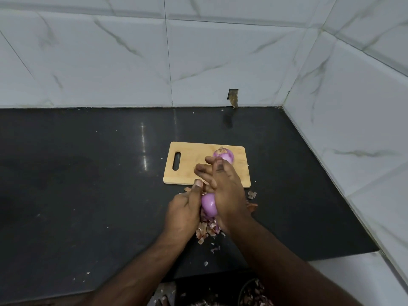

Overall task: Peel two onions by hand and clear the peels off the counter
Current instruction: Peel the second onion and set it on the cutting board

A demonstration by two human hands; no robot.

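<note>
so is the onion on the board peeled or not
Mostly peeled: the onion on the cutting board shows glossy purple flesh, with a dry brown scrap left at its top.

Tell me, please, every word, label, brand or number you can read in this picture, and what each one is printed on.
None: no text can be read anywhere in this view.
The cutting board, the onion on the board, the held onion, the peels, the counter and the wall tiles show no print, label, brand or number.
</note>
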